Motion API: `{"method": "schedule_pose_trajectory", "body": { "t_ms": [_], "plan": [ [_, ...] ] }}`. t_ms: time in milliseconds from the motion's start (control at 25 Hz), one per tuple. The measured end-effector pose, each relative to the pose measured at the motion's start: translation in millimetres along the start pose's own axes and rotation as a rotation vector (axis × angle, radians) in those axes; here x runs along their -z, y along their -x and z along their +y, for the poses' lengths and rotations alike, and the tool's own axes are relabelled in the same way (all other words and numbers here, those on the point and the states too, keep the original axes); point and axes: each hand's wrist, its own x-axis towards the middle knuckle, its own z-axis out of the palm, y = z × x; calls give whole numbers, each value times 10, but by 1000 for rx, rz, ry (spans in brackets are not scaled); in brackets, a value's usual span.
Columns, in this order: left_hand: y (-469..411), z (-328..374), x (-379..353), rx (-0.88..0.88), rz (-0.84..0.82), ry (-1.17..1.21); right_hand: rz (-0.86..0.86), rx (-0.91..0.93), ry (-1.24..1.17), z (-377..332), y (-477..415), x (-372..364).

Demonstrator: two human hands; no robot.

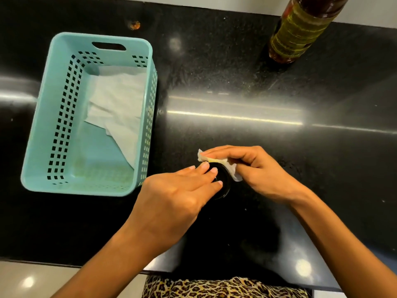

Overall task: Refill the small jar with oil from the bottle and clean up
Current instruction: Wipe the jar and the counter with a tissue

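A: Where do we stand with the refill?

B: We judge the pouring done. The bottle (300,31) stands upright at the far right of the surface (279,93), well apart from both hands. The small jar (226,190) sits near us, about the middle, with what looks to us like a black lid (221,178) on top. So we are in the clean-up.

A: What do our 2 hands show?

B: The left hand (178,190) reaches in from the near left. Its fingers are straight and a little apart, and the fingertips (213,171) rest on the lid, steadying the jar as we read it. The right hand (255,168) comes in from the right, thumb and fingers pinched on a folded tissue (233,172) that is pressed against the far right side of the jar. A yellowish stain shows where the tissue meets the jar, so we take it to be lifting oil.

A: And what is left?

B: We would finish the wipe, then get rid of the tissue. The basket (38,134) to the left holds white paper (120,100); we cannot tell whether it is fresh or used. The top of the bottle is out of view, so we cannot say whether it is capped. Glare keeps us from judging any spill on the surface.
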Motion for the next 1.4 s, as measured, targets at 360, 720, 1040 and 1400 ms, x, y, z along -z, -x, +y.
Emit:
{"method": "schedule_pose_trajectory", "body": {
  "t_ms": [360, 720, 1040, 1400],
  "plan": [
    [2, 171, -37, -8, 53, -142, -225, -100, 41, -279, -249, 121],
    [26, 321, -205, 25, 149, -286, -459, -289, 225, -262, -583, 110],
    [34, 313, -167, 15, 105, -239, -267, -320, 154, -139, -349, 32],
    [-34, 213, -22, 11, -1, -122, 284, -108, -50, 90, 137, -381]
  ]
}}
